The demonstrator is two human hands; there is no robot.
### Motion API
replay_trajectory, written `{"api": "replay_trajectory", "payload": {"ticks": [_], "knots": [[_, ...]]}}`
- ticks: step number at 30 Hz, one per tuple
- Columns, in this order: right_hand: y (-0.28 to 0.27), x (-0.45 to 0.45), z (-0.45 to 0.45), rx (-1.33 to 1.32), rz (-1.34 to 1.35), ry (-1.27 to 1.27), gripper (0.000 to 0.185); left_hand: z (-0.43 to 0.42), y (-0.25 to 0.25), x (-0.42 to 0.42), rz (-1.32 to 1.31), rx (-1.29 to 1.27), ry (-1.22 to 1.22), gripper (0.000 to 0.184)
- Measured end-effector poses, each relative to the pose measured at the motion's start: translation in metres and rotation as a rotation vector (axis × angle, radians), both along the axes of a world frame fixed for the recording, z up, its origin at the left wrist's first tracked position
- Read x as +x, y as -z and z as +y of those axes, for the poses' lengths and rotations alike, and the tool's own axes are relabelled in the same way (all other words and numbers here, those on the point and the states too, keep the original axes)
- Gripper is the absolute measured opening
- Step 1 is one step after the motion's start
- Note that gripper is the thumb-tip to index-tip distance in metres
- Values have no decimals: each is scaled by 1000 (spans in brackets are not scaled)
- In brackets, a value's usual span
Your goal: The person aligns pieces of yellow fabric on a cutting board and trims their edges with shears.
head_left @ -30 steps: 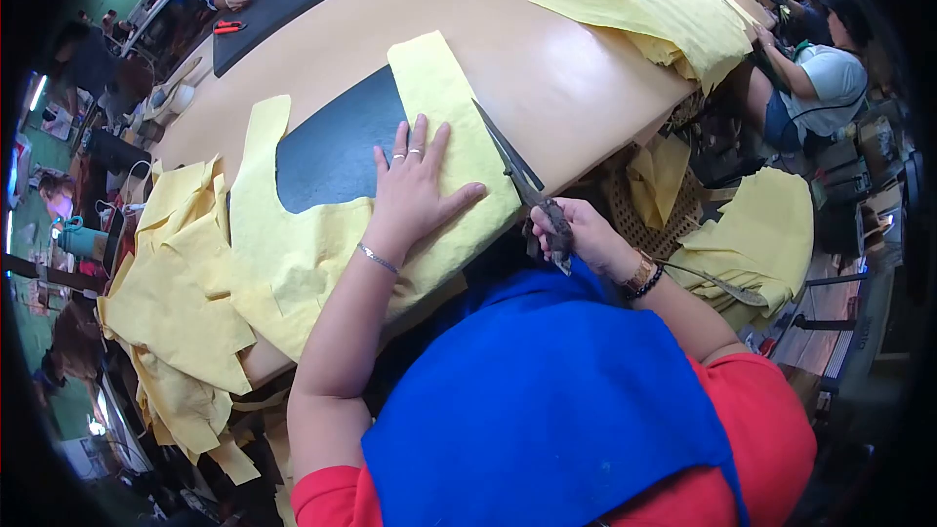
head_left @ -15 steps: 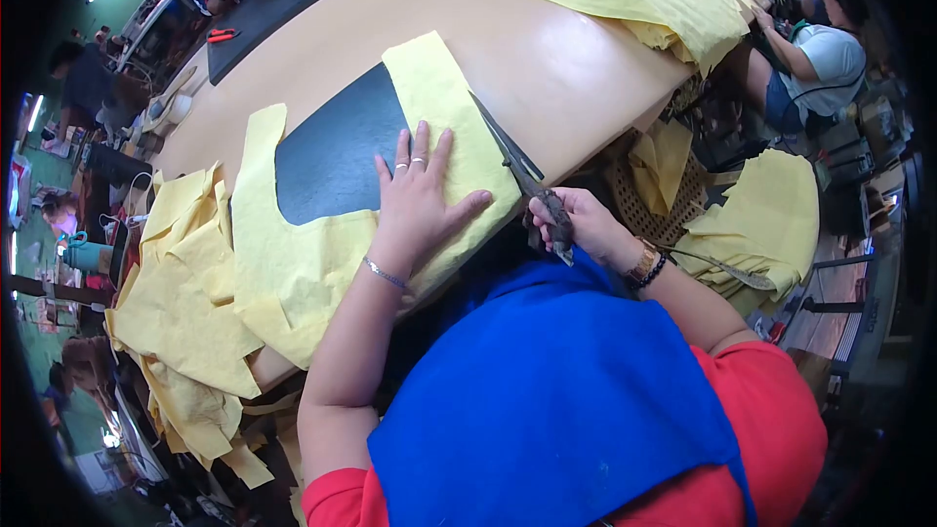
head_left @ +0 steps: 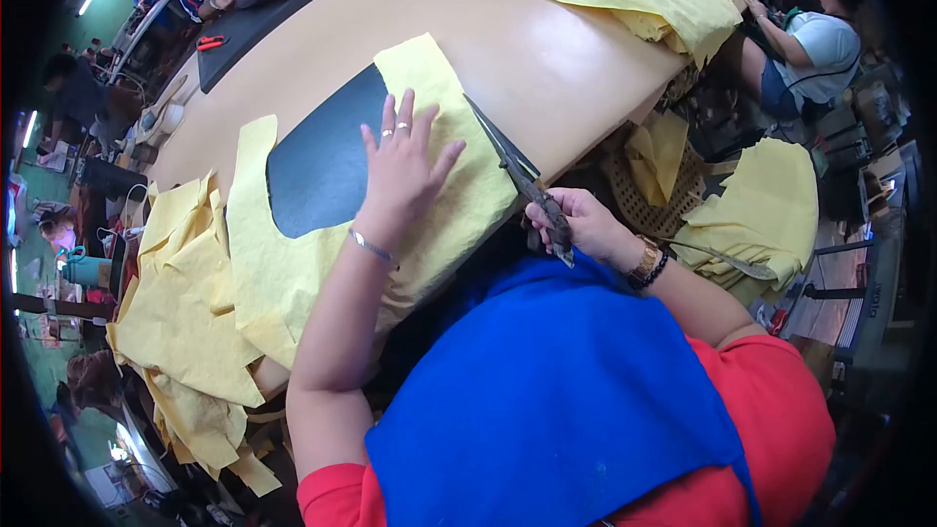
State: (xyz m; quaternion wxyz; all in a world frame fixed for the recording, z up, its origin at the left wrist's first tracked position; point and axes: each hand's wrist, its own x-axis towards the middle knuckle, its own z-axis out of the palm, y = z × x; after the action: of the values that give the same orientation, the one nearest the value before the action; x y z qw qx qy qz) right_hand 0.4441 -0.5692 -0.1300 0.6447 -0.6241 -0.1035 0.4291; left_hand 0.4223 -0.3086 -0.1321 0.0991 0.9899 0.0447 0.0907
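Observation:
A sheet of yellow fabric (head_left: 429, 63) lies at the near edge of the table, with a smooth dark panel (head_left: 317, 166) showing in its middle; which of the two is on top is hard to tell. My left hand (head_left: 402, 171) is over the sheet's right part and the panel's edge, fingers spread, gripping nothing. It looks slightly raised from the fabric. At the sheet's right edge, my right hand (head_left: 586, 222) is closed around the handles of long dark scissors (head_left: 509, 154). Their blades point up and left along that edge, and the fingers partly hide the handles.
Crumpled yellow fabric (head_left: 190, 303) hangs over the table's left edge. More yellow pieces (head_left: 673, 0) lie at the far right of the tan table (head_left: 420, 0). A woven basket (head_left: 673, 210) and folded yellow fabric (head_left: 756, 215) stand right. A red cutter (head_left: 211, 42) rests on dark material.
My left hand has shifted up and slightly left and seems to have lifted off the fabric. The right hand keeps the scissors in nearly the same place. The view has shifted slightly.

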Motion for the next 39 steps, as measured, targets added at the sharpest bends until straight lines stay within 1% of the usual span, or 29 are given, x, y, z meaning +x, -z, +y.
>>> {"api": "replay_trajectory", "payload": {"ticks": [3, 4, 7, 12, 14, 21, 24, 27, 36, 39], "knots": [[-4, 0, -1, 5, 30, -9, 27, 15, 3, 17, 22, 3, 12, 78], [-7, 1, 0, -2, 38, -7, 28, 16, 5, 17, 99, 4, 2, 79], [-10, 2, 5, -28, 58, 1, 29, 15, 10, 11, 59, -3, 25, 84], [-12, 10, 10, -86, 34, -43, 29, 8, 12, 2, 51, 4, 8, 83], [-11, 6, 11, -84, 11, 1, 29, 9, 14, 2, 25, -9, 14, 85], [-9, -3, 2, -73, -16, 2, 26, 6, 10, -1, 41, -13, -6, 86], [-9, -1, 7, -100, -13, 5, 27, 1, 11, -9, 59, -9, 6, 86], [-8, 2, 15, -68, 14, 44, 27, 0, 7, -8, 63, -2, 23, 87], [-10, -1, 10, -65, -6, 28, 24, -3, 6, -12, 76, -2, 32, 89], [-11, -2, 10, -73, 2, 44, 26, -4, 5, -13, 75, -1, 32, 88]]}}
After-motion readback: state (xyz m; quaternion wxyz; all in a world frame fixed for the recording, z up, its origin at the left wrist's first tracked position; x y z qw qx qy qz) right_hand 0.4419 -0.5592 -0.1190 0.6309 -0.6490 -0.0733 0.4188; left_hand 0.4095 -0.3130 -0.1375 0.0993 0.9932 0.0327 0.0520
